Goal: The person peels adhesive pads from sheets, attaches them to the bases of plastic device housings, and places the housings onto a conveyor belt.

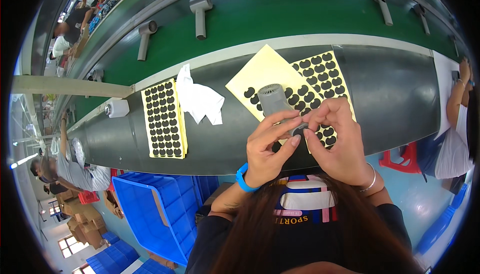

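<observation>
Hands over the dark bench [390,99]. Between them I hold a grey dryer [274,101], grille end pointing away from me. My left hand [265,149] curls around its handle, fingers closed on it; my right hand [340,144] pinches its lower end, fingertips pressed together there. Beneath lies a yellow sheet [265,69] of black pads [325,74]. Left of it: a white cloth [200,99] and a second sheet [164,119].

White cloth [200,99] crumpled on dark bench [400,99], beside a yellow sheet of black pads [163,119]. Grey dryers [200,14] laid along green belt [300,9]. Blue crate [150,209] seen below the bench
</observation>
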The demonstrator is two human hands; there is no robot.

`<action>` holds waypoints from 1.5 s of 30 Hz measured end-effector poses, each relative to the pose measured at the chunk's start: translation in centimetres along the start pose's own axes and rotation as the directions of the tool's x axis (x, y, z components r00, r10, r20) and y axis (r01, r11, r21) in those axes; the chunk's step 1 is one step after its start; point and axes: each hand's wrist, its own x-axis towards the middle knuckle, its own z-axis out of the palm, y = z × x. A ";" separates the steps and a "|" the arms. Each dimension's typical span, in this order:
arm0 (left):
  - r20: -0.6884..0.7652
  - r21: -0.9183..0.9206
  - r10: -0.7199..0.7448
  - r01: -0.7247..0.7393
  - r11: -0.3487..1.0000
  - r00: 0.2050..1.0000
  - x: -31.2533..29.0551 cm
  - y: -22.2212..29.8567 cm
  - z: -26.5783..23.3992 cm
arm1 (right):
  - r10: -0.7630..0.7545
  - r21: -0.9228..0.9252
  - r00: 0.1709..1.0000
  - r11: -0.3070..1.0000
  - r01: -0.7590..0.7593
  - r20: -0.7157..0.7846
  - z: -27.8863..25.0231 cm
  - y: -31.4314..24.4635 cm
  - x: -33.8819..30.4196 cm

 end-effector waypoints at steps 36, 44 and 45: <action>-0.139 -0.221 -0.091 0.059 0.973 0.986 0.5 1.4 -1.4 | -0.048 -0.135 0.983 0.988 0.072 0.176 1.5 1.9 1.9; -0.261 0.090 -0.020 0.045 0.995 0.965 0.5 1.2 -1.8 | -0.248 -0.300 0.941 0.902 0.310 0.229 4.8 4.3 2.3; -0.263 0.067 -0.033 0.053 0.996 0.964 0.4 1.3 -2.1 | -0.250 -0.319 0.944 0.896 0.310 0.216 4.9 4.0 2.2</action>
